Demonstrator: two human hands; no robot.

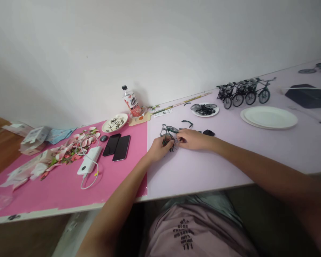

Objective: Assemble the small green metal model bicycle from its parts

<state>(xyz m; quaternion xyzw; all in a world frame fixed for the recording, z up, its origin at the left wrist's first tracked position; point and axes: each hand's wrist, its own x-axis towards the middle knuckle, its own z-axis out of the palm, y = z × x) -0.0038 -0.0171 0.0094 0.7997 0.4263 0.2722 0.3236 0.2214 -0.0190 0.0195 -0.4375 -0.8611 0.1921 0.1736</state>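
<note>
Both of my hands are on one small dark toy bicycle (172, 129), held just over the pale lilac part of the table. My left hand (159, 148) grips its lower frame with closed fingers. From the other side my right hand (189, 138) pinches at it, fingertips close to the left ones; any small part between them is hidden. One wheel and the handlebar stick up beyond the hands. Behind lies a curved black strip (187, 124). A small black piece (208, 132) rests beside my right wrist.
Several finished toy bicycles (244, 94) stand at the back right, behind stacked white plates (270, 117). A small plate (216, 110) bears black parts and wheels. Leftward are a bottle (132, 103), a bowl (106, 125), two phones (121, 148), a white power bank (89, 160) with cable and artificial petals (66, 150).
</note>
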